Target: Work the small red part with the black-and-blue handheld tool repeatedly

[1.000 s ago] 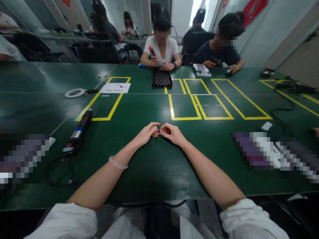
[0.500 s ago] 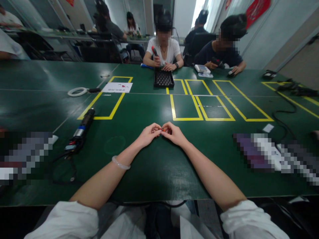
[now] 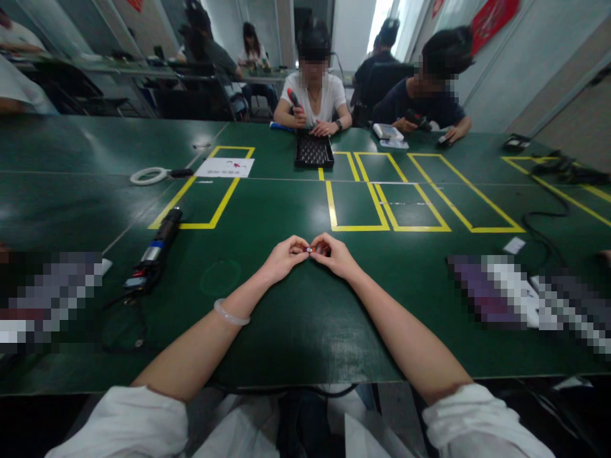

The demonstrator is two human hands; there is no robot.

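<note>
Fingertips of my left hand and my right hand meet over the green table, just in front of the yellow tape boxes. Pinched between them is a small red and white piece, too small and too covered by fingers to name. Both hands are closed, thumbs pressed against bent fingers. A pale bangle circles my left wrist. Bare green tabletop lies between my forearms.
To the left lies a black electric screwdriver with a cable. Beyond it are a white ring and a paper sheet. Across the table, a person holds a red-handled tool above a black tray. A black cable runs at right.
Hands and arms stay in nearly the same place. The fingers have shifted slightly, and a white part of the small piece now shows between the fingertips.
</note>
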